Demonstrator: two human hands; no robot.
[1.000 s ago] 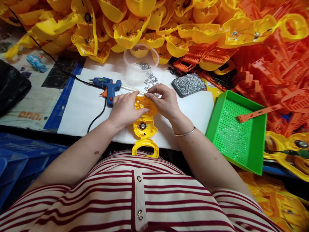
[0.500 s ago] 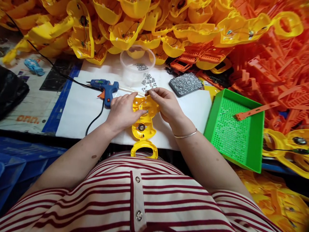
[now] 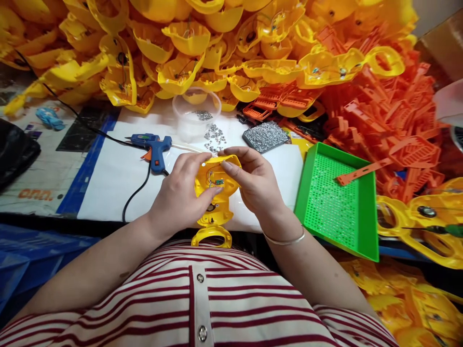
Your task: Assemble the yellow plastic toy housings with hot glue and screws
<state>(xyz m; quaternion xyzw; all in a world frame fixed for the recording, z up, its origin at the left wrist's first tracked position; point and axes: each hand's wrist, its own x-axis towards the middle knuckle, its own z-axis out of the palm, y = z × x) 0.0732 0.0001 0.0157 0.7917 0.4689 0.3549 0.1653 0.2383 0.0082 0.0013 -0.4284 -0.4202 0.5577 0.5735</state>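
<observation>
Head view, the only one: yellow shell (image 3: 226, 193) held between both hands over the near edge of the white sheet (image 3: 108, 193), hollow side toward the wearer; its ring-shaped end (image 3: 211, 236) juts past that edge toward the striped shirt (image 3: 162, 299); left hand (image 3: 183, 190) grips the left rim, thumb laid across the hollow, fingers along the outside; right hand (image 3: 255, 180) has its thumb inside the far right rim, fingers behind, a narrow hold on the wall; whether anything small sits under those fingertips, cannot tell. Change over the last half second: right thumb and fingers were pinched together at the far rim, now they straddle it; the shell's far end has tipped up, and the small green board (image 3: 219, 182) with its wires shows more plainly; by my reading, the right hand has gone from fine fingertip work to helping support and turn the shell. Round about: blue glue gun (image 3: 156, 148) toward the sheet's far left corner; clear tub (image 3: 185, 127) at the far edge, loose metal bits (image 3: 214, 137) just this side of it; dark tray (image 3: 250, 145) of small metal pieces by the far right corner; green basket (image 3: 372, 226) along the right edge.
</observation>
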